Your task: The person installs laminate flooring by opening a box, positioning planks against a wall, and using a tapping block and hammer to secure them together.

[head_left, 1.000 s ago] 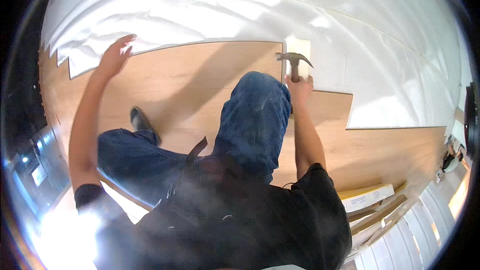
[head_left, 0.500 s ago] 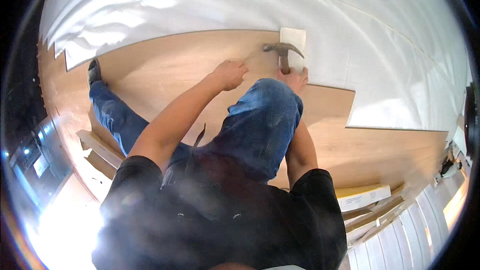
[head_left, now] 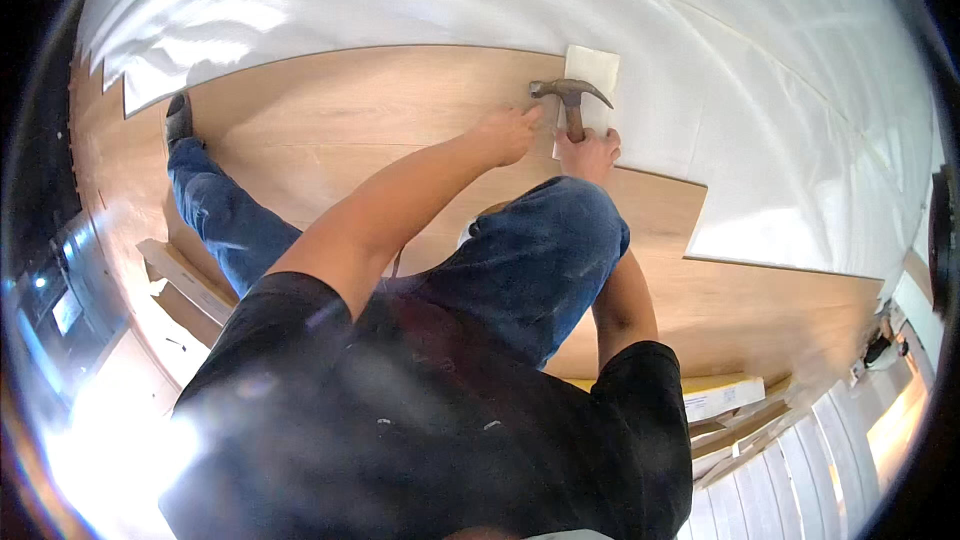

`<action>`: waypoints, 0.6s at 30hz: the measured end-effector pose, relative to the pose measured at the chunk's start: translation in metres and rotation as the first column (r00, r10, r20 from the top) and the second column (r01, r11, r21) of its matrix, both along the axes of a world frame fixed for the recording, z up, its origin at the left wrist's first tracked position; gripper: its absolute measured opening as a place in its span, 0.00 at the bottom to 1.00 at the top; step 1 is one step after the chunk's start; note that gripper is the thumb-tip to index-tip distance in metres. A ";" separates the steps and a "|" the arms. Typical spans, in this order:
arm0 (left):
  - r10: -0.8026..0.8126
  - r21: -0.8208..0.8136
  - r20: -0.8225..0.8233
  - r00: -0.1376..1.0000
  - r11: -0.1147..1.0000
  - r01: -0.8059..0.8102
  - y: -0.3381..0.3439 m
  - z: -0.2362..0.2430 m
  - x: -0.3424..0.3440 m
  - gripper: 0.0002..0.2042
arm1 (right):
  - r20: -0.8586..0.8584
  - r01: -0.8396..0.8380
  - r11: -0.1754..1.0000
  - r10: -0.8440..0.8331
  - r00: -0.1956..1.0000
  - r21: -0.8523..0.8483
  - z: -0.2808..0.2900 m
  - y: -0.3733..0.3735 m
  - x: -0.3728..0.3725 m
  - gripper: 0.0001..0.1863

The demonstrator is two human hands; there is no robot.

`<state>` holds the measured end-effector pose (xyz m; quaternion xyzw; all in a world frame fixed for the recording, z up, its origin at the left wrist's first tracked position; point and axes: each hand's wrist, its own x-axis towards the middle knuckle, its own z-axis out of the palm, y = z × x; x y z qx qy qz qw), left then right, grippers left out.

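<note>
- The claw hammer [head_left: 573, 90] is at the upper middle, head away from the person, its striking face to the left and its claw curving to the right.
- The right hand [head_left: 588, 153] is wrapped around the lower part of the hammer's wooden handle.
- The left hand [head_left: 512, 134] is just beside the hammer, to its left, fingers partly curled; whether it grasps anything I cannot tell.
- Behind the hammer shows a pale rectangular piece [head_left: 595, 64], beside the end of a wood-toned plank [head_left: 400, 85]; whether the hammer touches it is unclear.
- Past the stepped edge of the planks spreads a wrinkled white sheet [head_left: 760, 110].
- The person's bent knee, in blue jeans [head_left: 560, 240], is close to the right hand; the other leg stretches leftward to a dark shoe [head_left: 179, 119].
- At lower right, a yellow-and-white package [head_left: 725, 397] lies near light-coloured boards [head_left: 800, 470].
</note>
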<state>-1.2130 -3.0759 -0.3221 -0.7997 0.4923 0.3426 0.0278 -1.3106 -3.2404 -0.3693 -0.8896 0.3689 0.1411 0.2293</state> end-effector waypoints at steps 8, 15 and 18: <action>-0.034 -0.043 -0.016 0.999 0.998 0.034 -0.043 -0.039 -0.001 0.14 | 0.102 0.110 0.977 -0.130 0.986 0.184 0.010 -0.096 -0.045 0.26; 0.077 -0.093 -0.060 0.995 0.992 -0.082 -0.025 -0.053 -0.005 0.30 | -0.083 0.276 0.901 -0.263 0.961 0.335 -0.002 -0.142 -0.053 0.14; 0.282 -0.032 -0.223 0.933 0.955 -0.296 -0.028 -0.033 0.003 0.34 | -0.060 0.118 0.913 -0.102 0.993 0.391 0.013 -0.144 -0.049 0.17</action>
